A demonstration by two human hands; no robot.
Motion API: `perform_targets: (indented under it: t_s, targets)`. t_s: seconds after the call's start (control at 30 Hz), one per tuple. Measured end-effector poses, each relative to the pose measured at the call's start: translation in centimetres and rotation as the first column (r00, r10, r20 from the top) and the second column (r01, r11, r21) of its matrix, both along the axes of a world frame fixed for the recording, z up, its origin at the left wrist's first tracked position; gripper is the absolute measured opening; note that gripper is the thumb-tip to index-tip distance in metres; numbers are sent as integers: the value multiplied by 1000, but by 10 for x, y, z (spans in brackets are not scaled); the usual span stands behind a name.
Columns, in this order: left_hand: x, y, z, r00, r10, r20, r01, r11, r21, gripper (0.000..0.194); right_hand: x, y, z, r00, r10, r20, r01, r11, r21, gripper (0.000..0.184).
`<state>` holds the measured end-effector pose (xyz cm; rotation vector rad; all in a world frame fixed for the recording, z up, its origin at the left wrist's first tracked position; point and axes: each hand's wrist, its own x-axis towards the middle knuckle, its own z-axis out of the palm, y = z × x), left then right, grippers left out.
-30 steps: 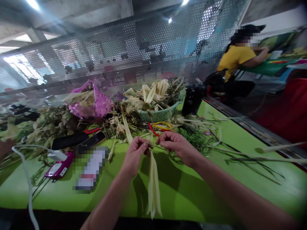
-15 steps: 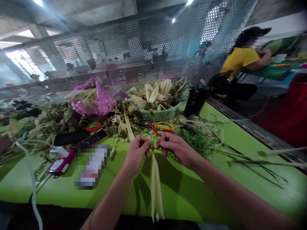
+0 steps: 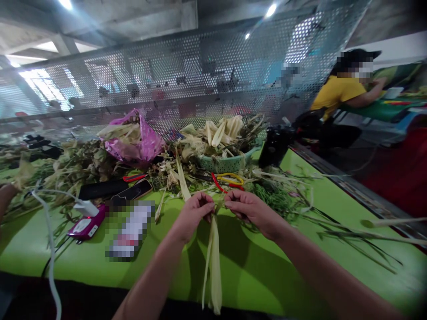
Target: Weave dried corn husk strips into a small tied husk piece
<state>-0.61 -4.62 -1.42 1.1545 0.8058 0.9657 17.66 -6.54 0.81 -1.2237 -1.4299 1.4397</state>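
A pale corn husk (image 3: 216, 262) hangs down in long strips over the front part of the green table. My left hand (image 3: 196, 213) is closed, pinching the husk near its upper end between thumb and fingers. On the other side my right hand (image 3: 251, 209) is also closed, its fingertips at the greenish top of the same husk. Exactly what lies between the right fingertips is partly hidden. Just beyond both hands lies a tool with red and yellow loop handles (image 3: 231, 179). Another long husk strip (image 3: 182, 180) rests behind my left hand.
A green basket (image 3: 227, 165) heaped with husks stands behind, beside a pink plastic bag (image 3: 147, 142) and a black cylindrical object (image 3: 275, 146). Phones (image 3: 133, 192), a purple power strip (image 3: 88, 226) and its white cable are at left. A person in yellow (image 3: 340, 91) sits at far right.
My right hand has shifted slightly away from the left, and more of the husk's greenish top shows between them. The hanging strips have swung and spread apart. The camera view has tilted a little.
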Motion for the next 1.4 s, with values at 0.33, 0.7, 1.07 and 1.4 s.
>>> perform_targets:
  t_s: [0.33, 0.7, 1.07, 1.4]
  targets:
    - [4, -2, 2, 993, -65, -98, 65, 998, -1, 26, -6, -2, 3, 995, -61, -75, 60, 998, -19, 29]
    - [6, -3, -2, 987, -67, -145, 72, 997, 25, 25, -9, 2, -1, 985, -129, -116, 137, 988, 67, 27]
    - [5, -2, 1, 995, 81, -59, -75, 993, 95, 21, 10, 6, -4, 918, -336, 212, 210, 864, 458, 13]
    - [8, 1, -5, 988, 86, -127, -56, 973, 222, 18, -11, 1, -13, 907, -274, 319, 45, 818, 574, 6]
